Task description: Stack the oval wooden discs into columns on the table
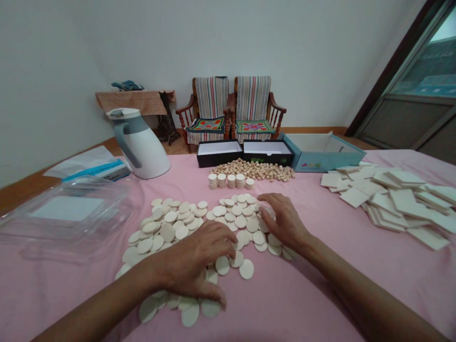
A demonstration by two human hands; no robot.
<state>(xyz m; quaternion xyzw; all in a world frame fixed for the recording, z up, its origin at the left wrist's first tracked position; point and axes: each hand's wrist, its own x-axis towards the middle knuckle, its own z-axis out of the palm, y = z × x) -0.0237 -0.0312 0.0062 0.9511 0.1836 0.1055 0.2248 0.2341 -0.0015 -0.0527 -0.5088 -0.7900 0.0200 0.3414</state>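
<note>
Many flat, round, pale wooden discs lie in a loose heap on the pink cloth. My left hand rests palm down over the near part of the heap, its thumb apart from the bent fingers. Discs show beneath and around it, and what lies under the palm is hidden. At the heap's right side is my right hand, fingers reaching over the discs with the thumb apart. Neither hand visibly grips a disc. Just beyond the heap stand several short disc stacks in a row, the rightmost one lower.
Small wooden beads are piled in front of two black boxes. Behind them to the right sits a blue box. Square wooden pieces lie at right. A white jug and a clear plastic container occupy the left.
</note>
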